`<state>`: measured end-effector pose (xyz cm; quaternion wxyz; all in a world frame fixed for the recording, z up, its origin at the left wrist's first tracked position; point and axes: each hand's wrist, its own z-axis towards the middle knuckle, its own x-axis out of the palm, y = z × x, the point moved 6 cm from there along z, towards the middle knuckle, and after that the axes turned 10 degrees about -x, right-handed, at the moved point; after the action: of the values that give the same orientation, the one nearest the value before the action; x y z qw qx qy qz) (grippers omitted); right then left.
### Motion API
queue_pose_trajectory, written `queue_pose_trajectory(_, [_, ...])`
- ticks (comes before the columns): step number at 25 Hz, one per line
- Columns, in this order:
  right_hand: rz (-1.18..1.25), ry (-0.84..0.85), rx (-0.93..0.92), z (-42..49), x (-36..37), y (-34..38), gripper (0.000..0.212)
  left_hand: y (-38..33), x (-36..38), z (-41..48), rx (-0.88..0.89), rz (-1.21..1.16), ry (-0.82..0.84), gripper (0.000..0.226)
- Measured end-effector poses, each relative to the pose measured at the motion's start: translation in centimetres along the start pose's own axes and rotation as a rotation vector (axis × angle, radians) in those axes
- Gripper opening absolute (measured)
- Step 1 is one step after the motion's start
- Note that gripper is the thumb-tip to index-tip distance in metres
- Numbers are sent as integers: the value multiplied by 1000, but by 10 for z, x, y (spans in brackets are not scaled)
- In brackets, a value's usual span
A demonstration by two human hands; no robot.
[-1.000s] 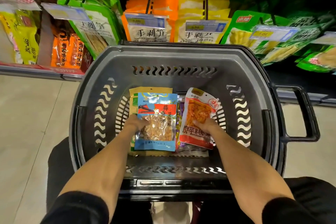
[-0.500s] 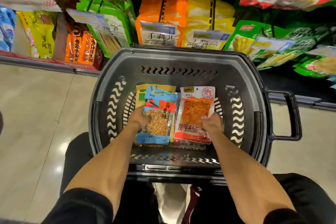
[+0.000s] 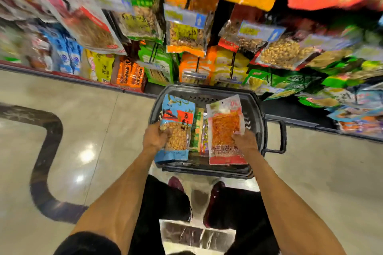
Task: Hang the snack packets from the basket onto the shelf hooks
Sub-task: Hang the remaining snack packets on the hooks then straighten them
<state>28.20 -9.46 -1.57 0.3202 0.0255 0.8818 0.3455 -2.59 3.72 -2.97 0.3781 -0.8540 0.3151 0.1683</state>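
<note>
Clothing: one black short sleeve [image 3: 87,243] shows at 7 o'clock. The forearms, left hand [image 3: 154,136] and right hand [image 3: 245,143] are bare. Black trousers [image 3: 165,203] at 6 o'clock; dark red shoes [image 3: 176,184] at their 12 o'clock edge.

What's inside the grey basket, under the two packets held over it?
Between the blue packet and red packet, a green-and-yellow packet and a purple packet show in the basket. Its floor is otherwise covered.

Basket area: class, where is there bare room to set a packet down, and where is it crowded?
Bare floor lies left of the basket, between the shelf base and the dark stripe, and right of the handle. Crowded: the hanging packets above overlap tightly, and the basket holds more packets.
</note>
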Motion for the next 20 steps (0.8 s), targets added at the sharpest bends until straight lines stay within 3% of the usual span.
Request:
queue_pose_trajectory(5, [276,14,-77,-91,-84,94,11,-81,-65,-112,23,-218,89,5])
queue_pose_trajectory(9, [480,-5,-132,-164,-166,158,14,-143,-119,-197,68,-450,139,12])
queue_pose_trajectory(13, [499,-30,-270,-216,-229,221,12,-206,-174,-261,203,-590,127,7])
queue_pose_trajectory(17, [524,-85,-424,-259,-268,271,5,-248,-212,-304,330,-671,148,19])
queue_pose_trajectory(20, [545,-148,-480,-283,-288,290,16,-275,-231,-326,419,-698,160,24])
